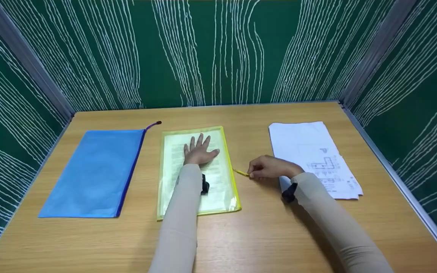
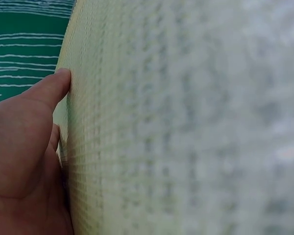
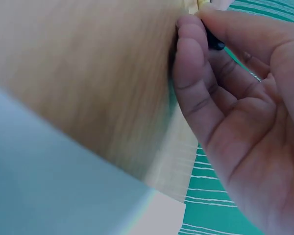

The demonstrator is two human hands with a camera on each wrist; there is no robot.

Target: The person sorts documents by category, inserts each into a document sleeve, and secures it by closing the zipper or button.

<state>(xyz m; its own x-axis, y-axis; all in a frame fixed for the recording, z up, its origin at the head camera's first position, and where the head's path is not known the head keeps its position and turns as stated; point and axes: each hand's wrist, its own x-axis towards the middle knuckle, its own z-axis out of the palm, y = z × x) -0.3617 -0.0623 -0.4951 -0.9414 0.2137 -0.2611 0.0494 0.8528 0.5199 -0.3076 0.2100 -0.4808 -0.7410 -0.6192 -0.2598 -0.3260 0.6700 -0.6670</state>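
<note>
A yellow-edged clear zip folder [image 1: 220, 197] with printed sheets inside lies in the middle of the table. My left hand [image 1: 199, 153] rests flat on its upper half with fingers spread. The left wrist view shows the folder's mesh surface [image 2: 161, 122] very close, beside the thumb. Off the folder's right edge, my right hand [image 1: 269, 167] pinches the yellow zip pull [image 1: 241, 173], which stretches out from that edge. In the right wrist view a black end piece [image 3: 215, 43] shows between thumb and fingers.
To the left lies a blue zip folder [image 1: 97, 174] with a purple pull [image 1: 153, 125]. A stack of white papers [image 1: 298, 136] with printed drawings lies at the right, partly under the right forearm. Green walls with white lines [image 1: 211, 53] enclose the wooden table [image 1: 226, 242].
</note>
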